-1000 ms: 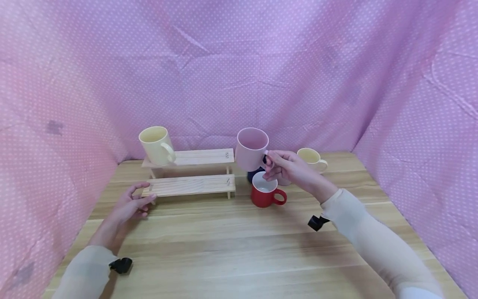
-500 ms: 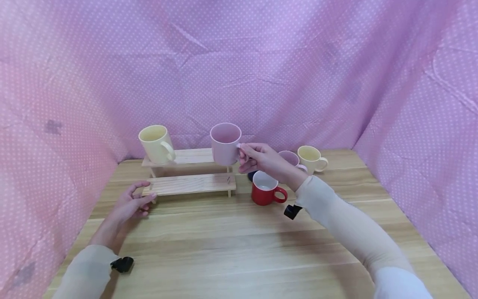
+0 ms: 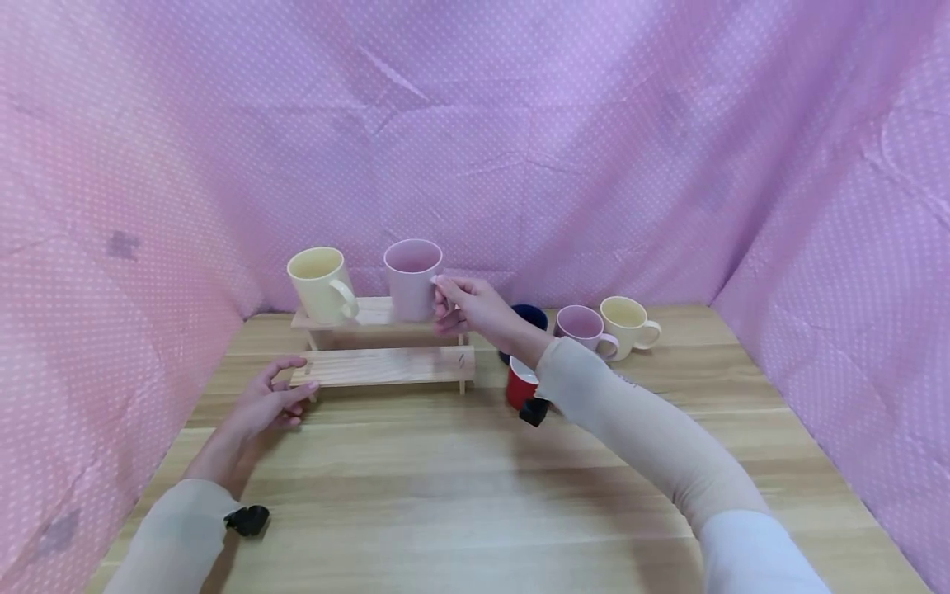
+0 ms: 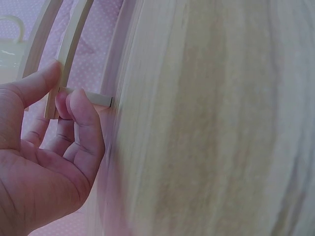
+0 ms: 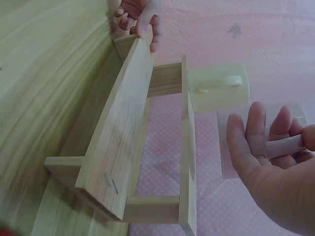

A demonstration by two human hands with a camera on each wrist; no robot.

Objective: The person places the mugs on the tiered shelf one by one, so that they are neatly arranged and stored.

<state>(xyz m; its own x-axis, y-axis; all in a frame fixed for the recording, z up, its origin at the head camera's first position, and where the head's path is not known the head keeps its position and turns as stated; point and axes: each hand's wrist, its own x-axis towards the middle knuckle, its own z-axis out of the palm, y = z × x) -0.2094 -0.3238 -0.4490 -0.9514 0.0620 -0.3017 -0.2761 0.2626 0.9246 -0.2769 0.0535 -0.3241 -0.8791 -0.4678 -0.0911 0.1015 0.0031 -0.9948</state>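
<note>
My right hand (image 3: pixel 486 312) holds a pink mug (image 3: pixel 411 289) by its handle, upright over the right part of the upper shelf (image 3: pixel 374 309) of a two-step wooden rack. The right wrist view shows a gap between the base of this mug (image 5: pixel 225 147) and the shelf board. Left of it, a pale yellow mug (image 3: pixel 319 293) stands on the upper shelf, handle to the right. With thumb and fingers, my left hand (image 3: pixel 263 403) grips the left end of the lower shelf (image 3: pixel 386 366); the left wrist view shows the thumb on top of the board.
Right of the rack, a dark blue mug (image 3: pixel 530 316), another pink mug (image 3: pixel 579 322) and another yellow mug (image 3: pixel 622 313) stand on the wooden table (image 3: pixel 416 487). A red mug (image 3: pixel 518 388) is partly hidden by my right sleeve. Pink dotted cloth (image 3: pixel 482 148) hangs behind and at both sides.
My right hand has carried the pink mug leftward, from above the red mug to over the upper shelf. My left hand has kept its grip on the rack.
</note>
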